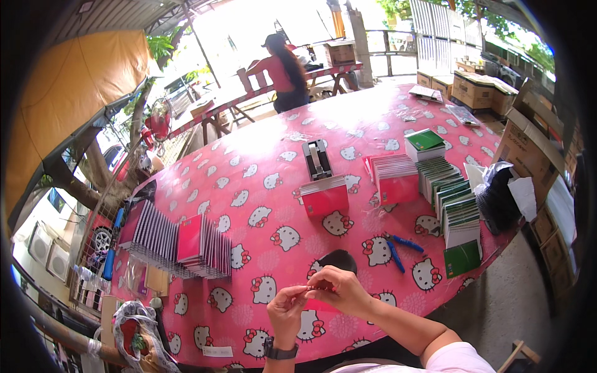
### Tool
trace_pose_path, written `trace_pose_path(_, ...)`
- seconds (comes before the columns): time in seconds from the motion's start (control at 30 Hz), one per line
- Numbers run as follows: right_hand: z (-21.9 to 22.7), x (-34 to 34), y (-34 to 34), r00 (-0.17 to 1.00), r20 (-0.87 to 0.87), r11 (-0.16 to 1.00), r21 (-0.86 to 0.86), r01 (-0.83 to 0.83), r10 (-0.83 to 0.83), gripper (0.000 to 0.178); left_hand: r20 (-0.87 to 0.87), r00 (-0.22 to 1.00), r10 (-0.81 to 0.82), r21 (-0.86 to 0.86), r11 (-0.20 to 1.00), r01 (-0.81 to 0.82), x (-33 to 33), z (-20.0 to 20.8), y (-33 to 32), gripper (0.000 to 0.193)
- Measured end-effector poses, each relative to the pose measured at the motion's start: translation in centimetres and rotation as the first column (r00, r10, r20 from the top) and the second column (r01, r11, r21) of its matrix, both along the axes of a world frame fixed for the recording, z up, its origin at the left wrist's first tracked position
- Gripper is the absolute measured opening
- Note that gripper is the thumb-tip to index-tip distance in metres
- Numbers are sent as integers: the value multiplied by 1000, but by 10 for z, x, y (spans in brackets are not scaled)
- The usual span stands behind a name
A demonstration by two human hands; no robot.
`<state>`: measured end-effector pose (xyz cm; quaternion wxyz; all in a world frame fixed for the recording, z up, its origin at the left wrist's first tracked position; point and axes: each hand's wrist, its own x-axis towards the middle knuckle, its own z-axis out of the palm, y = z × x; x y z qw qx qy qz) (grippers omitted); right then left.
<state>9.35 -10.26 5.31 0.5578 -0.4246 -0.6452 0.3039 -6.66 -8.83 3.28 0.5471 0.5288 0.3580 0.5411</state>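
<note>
My left hand, with a dark watch on its wrist, and my right hand meet over the near part of the table. Their fingertips pinch together on something small that I cannot make out. Just beyond my right hand lies a black rounded object, partly covered by the fingers. Blue-handled pliers rest on the table to the right of it. A row of red notebooks stands farther off, in front of a black tape dispenser.
Spiral-bound notebooks with a red cover among them stand at left. More red notebooks and rows of green notebooks line the right side. Cardboard boxes stand beyond the pink patterned table. A person is at another table.
</note>
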Motion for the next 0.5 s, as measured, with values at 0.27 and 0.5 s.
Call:
trace_pose_path(0.27, 5, -2, 2, 981, 183, 988, -154, -29, 58, 26, -126, 988, 84, 281, 959, -45, -4, -11, 0, 16)
trace_pose_path(0.5, 2, -18, 4, 982, 185, 1000, -10, 27, -25, 14, -286, 951, 116, 166, 984, -70, -3, 7, 3, 13)
